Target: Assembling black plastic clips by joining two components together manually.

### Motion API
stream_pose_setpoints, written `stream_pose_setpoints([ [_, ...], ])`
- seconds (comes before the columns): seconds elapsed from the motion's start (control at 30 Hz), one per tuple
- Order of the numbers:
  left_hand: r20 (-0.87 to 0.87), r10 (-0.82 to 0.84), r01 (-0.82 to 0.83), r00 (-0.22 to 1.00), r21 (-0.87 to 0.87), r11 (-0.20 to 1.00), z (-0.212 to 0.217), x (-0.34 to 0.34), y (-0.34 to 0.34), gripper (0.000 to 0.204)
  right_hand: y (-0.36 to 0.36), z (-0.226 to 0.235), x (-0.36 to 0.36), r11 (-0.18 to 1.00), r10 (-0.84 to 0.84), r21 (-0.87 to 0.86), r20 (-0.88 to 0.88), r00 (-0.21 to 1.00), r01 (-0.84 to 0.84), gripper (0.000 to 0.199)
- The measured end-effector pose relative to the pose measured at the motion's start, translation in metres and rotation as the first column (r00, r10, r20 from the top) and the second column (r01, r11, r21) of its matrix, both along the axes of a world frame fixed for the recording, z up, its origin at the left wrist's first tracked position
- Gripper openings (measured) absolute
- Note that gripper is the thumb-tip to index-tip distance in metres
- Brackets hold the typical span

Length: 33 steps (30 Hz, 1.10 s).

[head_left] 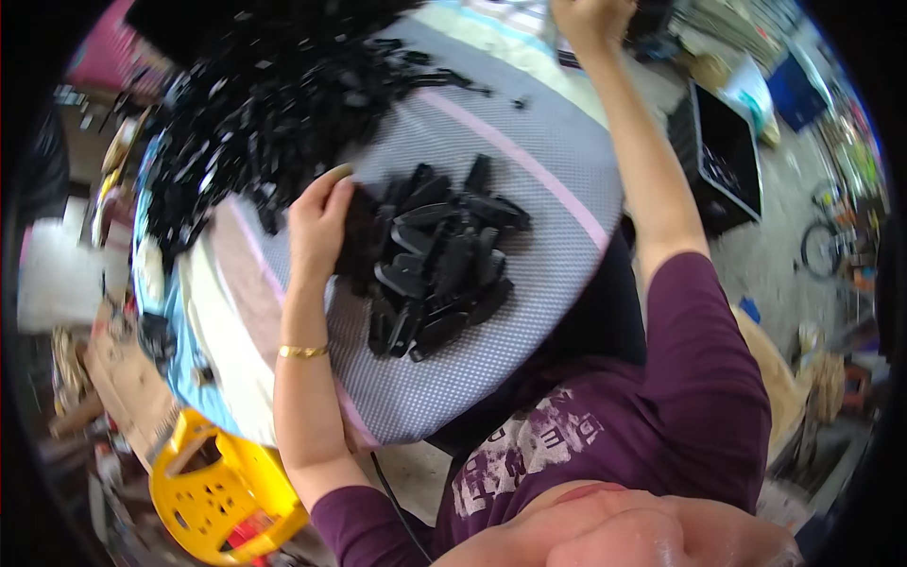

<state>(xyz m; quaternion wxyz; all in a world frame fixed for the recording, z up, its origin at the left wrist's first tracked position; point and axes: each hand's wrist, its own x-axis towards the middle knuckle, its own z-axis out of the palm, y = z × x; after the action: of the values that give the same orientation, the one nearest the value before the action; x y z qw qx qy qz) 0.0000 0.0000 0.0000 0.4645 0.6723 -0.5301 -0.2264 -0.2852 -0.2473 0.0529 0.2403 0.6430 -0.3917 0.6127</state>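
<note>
A small pile of elongated black plastic pieces point(452, 263) lies on the grey patterned cloth point(557, 274) in front of me. At its left edge is my left hand point(319, 222), thumb and fingers closed on a blurred dark plastic piece point(357, 231). A much bigger heap of loose black parts point(274, 113) spreads beyond this hand, at the far left. My right arm reaches far forward, and my right hand point(593, 17) is at the top edge of the view, partly cut off. Its fingers look curled; whatever is in them cannot be made out.
A black crate point(723, 156) stands right of the table, with dark parts inside. On the left near side is a yellow plastic chair point(227, 487). Cardboard point(132, 387) lies on the left, and a bicycle point(824, 246) stands far right.
</note>
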Motion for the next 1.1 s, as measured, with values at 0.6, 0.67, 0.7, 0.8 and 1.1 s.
stream_pose_setpoints([
  [0.6, 0.263, -0.619, 0.603, 0.740, 0.148, 0.784, 0.040, -0.021, 0.024, 0.041, -0.040, -0.037, 0.127, 0.439, 0.765, 0.842, -0.168, 0.622, -0.314, 0.043],
  [0.67, -0.023, -0.668, 0.662, 0.744, 0.160, 0.732, 0.045, -0.022, 0.028, 0.039, -0.011, -0.024, 0.112, 0.443, 0.786, 0.870, -0.262, 0.561, -0.215, 0.041],
  [0.7, -0.025, -0.668, 0.663, 0.744, 0.159, 0.732, 0.045, -0.023, 0.026, 0.039, -0.003, -0.021, 0.106, 0.466, 0.790, 0.878, -0.357, 0.499, -0.109, 0.039],
  [0.8, -0.043, -0.681, 0.680, 0.731, 0.136, 0.721, 0.052, -0.027, 0.019, 0.041, 0.010, -0.027, 0.095, 0.534, 0.764, 0.833, -0.402, 0.504, -0.144, 0.042],
  [1.1, 0.804, 0.386, -0.293, 0.453, -0.275, 0.916, 0.018, 0.041, -0.043, 0.056, 0.060, -0.025, 0.128, 0.358, 0.911, 0.732, -0.138, 0.388, -0.580, 0.026],
])
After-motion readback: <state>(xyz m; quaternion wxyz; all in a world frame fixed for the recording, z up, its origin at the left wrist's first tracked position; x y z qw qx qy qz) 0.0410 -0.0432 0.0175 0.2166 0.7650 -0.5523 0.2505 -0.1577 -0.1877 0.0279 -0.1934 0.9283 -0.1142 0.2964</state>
